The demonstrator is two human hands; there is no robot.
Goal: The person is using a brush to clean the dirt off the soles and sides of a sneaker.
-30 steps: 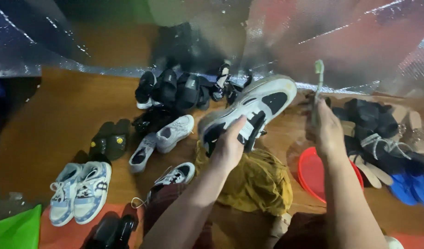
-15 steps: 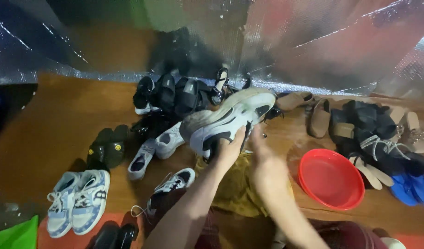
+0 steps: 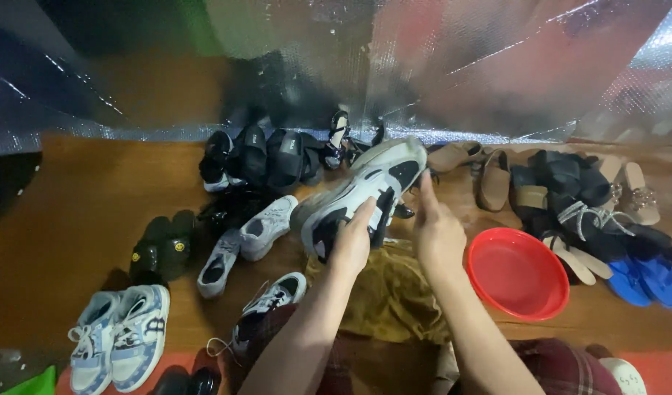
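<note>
The left hand grips a grey, white and black sneaker from underneath, holding it tilted above a mustard-yellow cloth. The right hand is just beside it, fingers up against the sneaker's side. A red bowl sits right of the hands on the wooden floor. To their left lie a pair of grey sneakers; beyond them, black sandals.
</note>
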